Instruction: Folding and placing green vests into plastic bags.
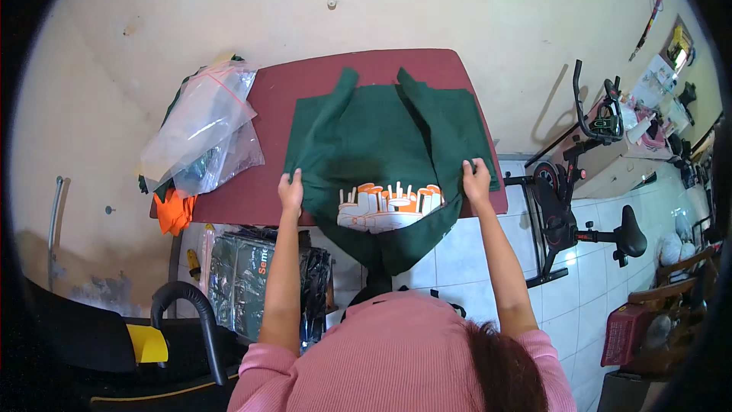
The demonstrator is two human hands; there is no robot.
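A dark green cloth garment with a white and orange print lies over a table with a maroon cover, and part of it hangs off the near edge. Its left side is pinched by my left hand, thumb up at the table's front. My right hand grips the right side of the cloth. Two long strips of the same green fabric reach towards the far side. Clear plastic bags are piled on the table's left part, with an orange cloth under them at the corner.
Below the table on the left are plastic-wrapped packets. A black chair stands at the lower left. To the right, an exercise bike stands on white tiles, near a cabinet with items on top. A red plastic crate is farther down.
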